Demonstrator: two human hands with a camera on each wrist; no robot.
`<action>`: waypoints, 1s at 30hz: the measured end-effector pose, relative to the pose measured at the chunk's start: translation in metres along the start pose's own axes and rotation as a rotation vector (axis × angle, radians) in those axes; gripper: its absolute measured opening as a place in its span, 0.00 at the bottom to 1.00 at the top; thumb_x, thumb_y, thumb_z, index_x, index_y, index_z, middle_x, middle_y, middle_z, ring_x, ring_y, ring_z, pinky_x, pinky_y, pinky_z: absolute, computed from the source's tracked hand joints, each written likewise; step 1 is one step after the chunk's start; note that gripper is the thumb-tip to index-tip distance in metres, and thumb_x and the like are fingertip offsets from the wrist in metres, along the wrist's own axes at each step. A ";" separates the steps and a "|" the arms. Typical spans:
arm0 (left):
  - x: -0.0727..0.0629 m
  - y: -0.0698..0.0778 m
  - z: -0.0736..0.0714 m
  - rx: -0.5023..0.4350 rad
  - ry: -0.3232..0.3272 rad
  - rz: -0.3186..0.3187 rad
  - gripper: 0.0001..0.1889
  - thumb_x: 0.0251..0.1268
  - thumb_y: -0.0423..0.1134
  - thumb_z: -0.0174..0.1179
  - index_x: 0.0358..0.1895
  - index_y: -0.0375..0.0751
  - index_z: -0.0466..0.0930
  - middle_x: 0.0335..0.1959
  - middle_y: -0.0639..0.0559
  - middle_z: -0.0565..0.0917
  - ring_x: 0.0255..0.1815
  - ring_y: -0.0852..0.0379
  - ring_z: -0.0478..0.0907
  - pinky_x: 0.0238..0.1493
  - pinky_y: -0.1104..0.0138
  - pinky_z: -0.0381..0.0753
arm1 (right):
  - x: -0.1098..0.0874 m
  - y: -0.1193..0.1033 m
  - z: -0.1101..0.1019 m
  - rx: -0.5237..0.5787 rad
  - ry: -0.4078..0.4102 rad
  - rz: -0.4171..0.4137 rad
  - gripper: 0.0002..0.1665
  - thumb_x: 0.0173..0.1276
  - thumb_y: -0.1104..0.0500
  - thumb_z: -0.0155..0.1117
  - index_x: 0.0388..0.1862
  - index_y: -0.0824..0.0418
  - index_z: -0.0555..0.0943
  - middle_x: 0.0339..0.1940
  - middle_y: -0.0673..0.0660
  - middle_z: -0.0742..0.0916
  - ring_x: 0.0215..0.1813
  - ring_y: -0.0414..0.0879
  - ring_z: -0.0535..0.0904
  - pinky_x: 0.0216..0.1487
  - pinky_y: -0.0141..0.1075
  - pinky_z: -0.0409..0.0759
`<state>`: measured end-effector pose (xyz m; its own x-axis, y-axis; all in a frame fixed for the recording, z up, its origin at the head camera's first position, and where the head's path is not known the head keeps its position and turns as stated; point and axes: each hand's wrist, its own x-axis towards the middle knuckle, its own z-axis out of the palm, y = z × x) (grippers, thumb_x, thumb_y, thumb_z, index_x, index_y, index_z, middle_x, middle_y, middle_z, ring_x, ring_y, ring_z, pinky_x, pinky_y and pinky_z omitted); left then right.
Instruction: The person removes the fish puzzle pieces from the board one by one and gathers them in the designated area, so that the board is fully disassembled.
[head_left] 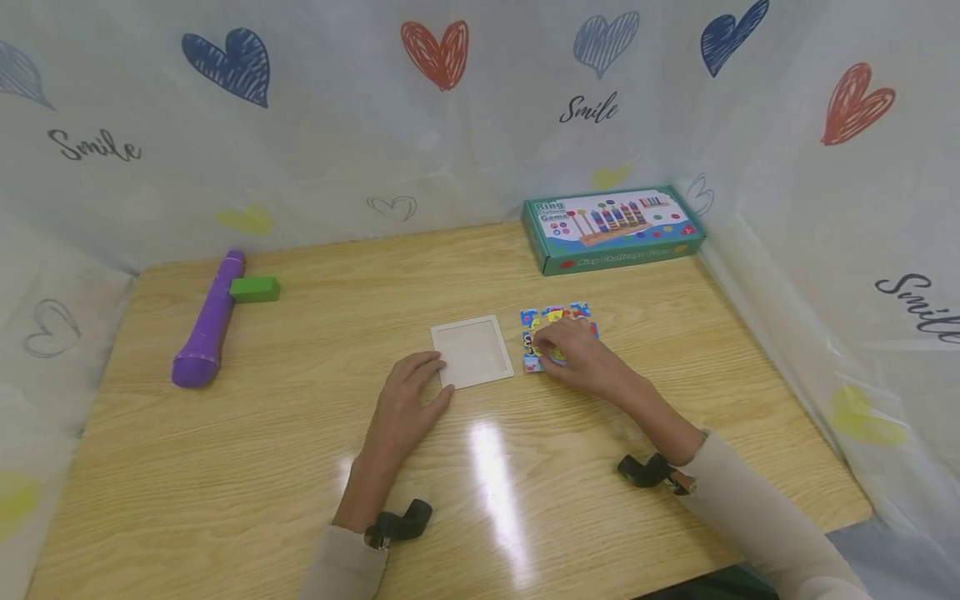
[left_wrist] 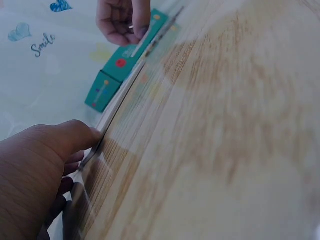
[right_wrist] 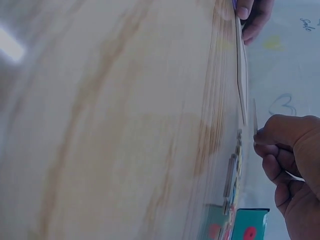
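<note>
A pale square puzzle tray [head_left: 472,352] with a raised rim lies flat on the table. My left hand [head_left: 405,406] holds its near left corner, fingers at the left side and thumb [left_wrist: 80,134] at the near edge. To the right of the tray is a group of colourful jigsaw pieces [head_left: 531,364], partly covered by my right hand [head_left: 581,357]. Between thumb and fingertips that hand pinches a thin jigsaw piece [right_wrist: 255,114], seen edge-on in the right wrist view and raised above the others. In that view the pieces below look stacked in places, some overlapping.
A green ring game box [head_left: 615,229] sits at the back right, close to the curtain. On the left lies a purple toy hammer or microphone shape [head_left: 210,325] with a green block [head_left: 256,289] against it. A heart-print curtain [head_left: 480,158] surrounds the wooden table [head_left: 247,467].
</note>
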<state>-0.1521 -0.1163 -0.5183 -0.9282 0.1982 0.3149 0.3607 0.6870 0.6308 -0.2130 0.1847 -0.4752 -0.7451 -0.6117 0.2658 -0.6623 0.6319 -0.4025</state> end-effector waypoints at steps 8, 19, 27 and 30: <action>0.000 0.000 0.001 -0.014 0.006 0.008 0.19 0.63 0.39 0.70 0.55 0.36 0.83 0.60 0.47 0.80 0.66 0.48 0.71 0.69 0.58 0.67 | -0.002 0.004 0.002 0.004 -0.023 0.019 0.08 0.61 0.71 0.67 0.38 0.63 0.82 0.33 0.54 0.85 0.40 0.48 0.77 0.46 0.46 0.69; 0.000 0.001 0.000 -0.022 0.019 0.007 0.19 0.63 0.38 0.70 0.55 0.35 0.83 0.60 0.46 0.80 0.65 0.48 0.71 0.68 0.57 0.68 | -0.001 0.004 0.004 0.013 -0.028 0.030 0.09 0.61 0.71 0.67 0.40 0.64 0.83 0.35 0.53 0.86 0.42 0.49 0.79 0.50 0.48 0.71; 0.001 0.000 0.002 -0.029 0.019 0.013 0.18 0.63 0.38 0.70 0.54 0.36 0.83 0.60 0.47 0.80 0.65 0.48 0.71 0.68 0.57 0.68 | -0.003 0.006 0.004 0.023 -0.019 0.050 0.09 0.61 0.70 0.67 0.40 0.64 0.83 0.36 0.53 0.86 0.42 0.49 0.79 0.51 0.50 0.70; 0.001 0.001 0.003 -0.033 0.012 0.018 0.19 0.64 0.39 0.70 0.55 0.36 0.83 0.61 0.47 0.79 0.66 0.48 0.71 0.68 0.56 0.68 | -0.007 0.008 0.000 0.042 -0.001 0.078 0.07 0.62 0.69 0.66 0.39 0.63 0.83 0.35 0.53 0.85 0.42 0.49 0.78 0.52 0.52 0.68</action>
<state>-0.1530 -0.1136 -0.5196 -0.9205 0.2018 0.3347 0.3804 0.6596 0.6482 -0.2128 0.1938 -0.4801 -0.7944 -0.5617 0.2312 -0.5981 0.6572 -0.4587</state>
